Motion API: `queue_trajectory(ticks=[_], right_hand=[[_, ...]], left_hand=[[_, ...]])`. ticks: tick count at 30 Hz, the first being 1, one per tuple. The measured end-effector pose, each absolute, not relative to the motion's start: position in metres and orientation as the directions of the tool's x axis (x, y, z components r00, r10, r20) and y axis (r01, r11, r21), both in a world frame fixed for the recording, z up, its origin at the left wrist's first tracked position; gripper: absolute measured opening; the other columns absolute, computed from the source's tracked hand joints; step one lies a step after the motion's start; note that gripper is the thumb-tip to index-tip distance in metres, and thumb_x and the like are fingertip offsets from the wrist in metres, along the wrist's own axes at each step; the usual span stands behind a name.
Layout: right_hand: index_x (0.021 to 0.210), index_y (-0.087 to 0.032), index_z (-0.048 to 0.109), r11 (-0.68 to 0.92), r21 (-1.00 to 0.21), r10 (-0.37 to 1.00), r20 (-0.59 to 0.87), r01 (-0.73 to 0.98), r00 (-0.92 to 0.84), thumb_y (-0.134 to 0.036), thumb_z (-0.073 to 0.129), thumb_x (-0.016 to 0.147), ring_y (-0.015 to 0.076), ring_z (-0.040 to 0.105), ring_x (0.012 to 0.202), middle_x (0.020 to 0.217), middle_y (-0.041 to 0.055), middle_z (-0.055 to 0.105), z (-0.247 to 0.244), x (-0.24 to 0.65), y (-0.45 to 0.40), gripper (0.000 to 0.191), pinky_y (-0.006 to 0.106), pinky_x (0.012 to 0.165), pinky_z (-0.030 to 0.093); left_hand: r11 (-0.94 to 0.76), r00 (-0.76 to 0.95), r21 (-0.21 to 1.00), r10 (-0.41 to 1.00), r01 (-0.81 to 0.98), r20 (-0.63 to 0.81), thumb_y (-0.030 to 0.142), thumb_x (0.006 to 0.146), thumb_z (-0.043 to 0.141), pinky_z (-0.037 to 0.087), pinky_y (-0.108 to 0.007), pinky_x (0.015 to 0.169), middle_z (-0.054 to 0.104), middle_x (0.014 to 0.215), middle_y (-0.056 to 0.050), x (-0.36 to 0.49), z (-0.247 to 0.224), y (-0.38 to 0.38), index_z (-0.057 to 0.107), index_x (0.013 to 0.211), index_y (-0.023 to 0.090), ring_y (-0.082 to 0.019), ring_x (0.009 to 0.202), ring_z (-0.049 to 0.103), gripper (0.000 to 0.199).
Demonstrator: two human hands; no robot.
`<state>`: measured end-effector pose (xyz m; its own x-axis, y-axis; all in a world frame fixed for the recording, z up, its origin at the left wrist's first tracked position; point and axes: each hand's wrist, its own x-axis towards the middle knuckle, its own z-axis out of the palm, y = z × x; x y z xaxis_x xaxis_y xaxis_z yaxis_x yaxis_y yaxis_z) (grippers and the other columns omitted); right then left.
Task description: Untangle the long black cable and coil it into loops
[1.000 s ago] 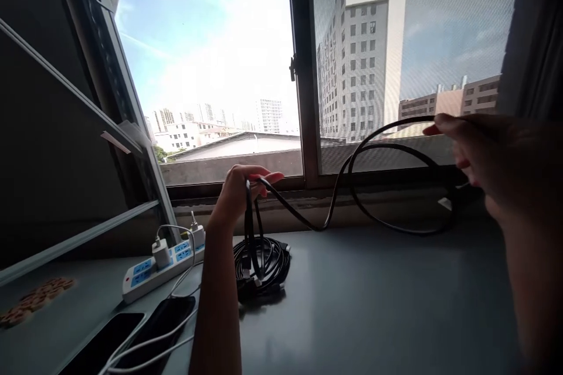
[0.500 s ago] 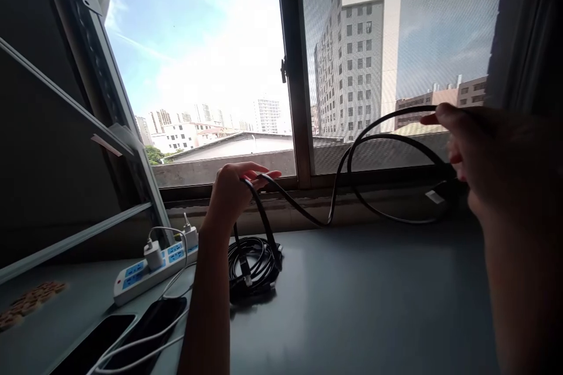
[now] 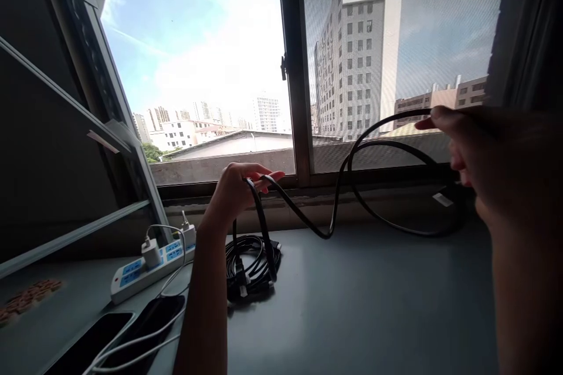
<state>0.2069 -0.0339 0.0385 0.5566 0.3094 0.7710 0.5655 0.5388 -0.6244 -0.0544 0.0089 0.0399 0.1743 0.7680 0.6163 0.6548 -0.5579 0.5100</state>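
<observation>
A flat black cable [image 3: 310, 224] stretches between my two hands above the table. My left hand [image 3: 240, 184] is closed on one stretch of it, with a length hanging below the fingers. At the right, my right hand [image 3: 461, 140] pinches the cable between thumb and fingers. A wide loop of it hangs just left of that hand, in front of the window. A pale label [image 3: 442, 199] shows on a dark part near the right hand, too dim to make out. Under my left hand, a coiled bundle of black cables [image 3: 253, 266] with plugs lies on the table.
A white power strip [image 3: 152, 269] with chargers plugged in stands at the left. Two dark phones [image 3: 90, 343] and white cords lie in front of it. A metal frame [image 3: 118, 140] rises at the left. Behind the grey table [image 3: 373, 304] is a window.
My right hand has shifted slightly, and the loop beside it has sagged a little lower. My left hand stays almost in place, still gripping the cable.
</observation>
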Motion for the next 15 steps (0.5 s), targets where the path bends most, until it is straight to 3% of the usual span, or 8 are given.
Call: queue_trajectory(ticks=[11,15], right_hand=[[0.070,-0.017,0.070,0.567,-0.565,0.346,0.824,0.599,0.450,-0.040,0.058,0.070,0.0035,0.035,0.031,0.036,-0.0048,0.035,0.039,0.191,-0.034,0.026,0.015,0.029,0.024],[0.069,-0.016,0.070,0.605,-0.518,0.364,0.856,0.605,0.368,-0.038,0.059,0.071,0.0022,0.032,0.029,0.036,-0.0057,0.036,0.035,0.182,-0.032,0.024,0.016,0.031,0.025]], left_hand=[[-0.627,0.248,0.482,0.731,0.612,0.636,0.039,0.068,0.060,0.031,-0.019,0.040,0.062,0.057,-0.005,-0.065,0.038,0.016,0.068,0.083,0.011,-0.007,0.044,0.043,0.033],[-0.626,0.308,0.495,0.754,0.602,0.580,0.034,0.070,0.059,0.035,-0.018,0.042,0.066,0.068,-0.006,-0.065,0.036,0.018,0.068,0.083,0.013,-0.010,0.053,0.053,0.026]])
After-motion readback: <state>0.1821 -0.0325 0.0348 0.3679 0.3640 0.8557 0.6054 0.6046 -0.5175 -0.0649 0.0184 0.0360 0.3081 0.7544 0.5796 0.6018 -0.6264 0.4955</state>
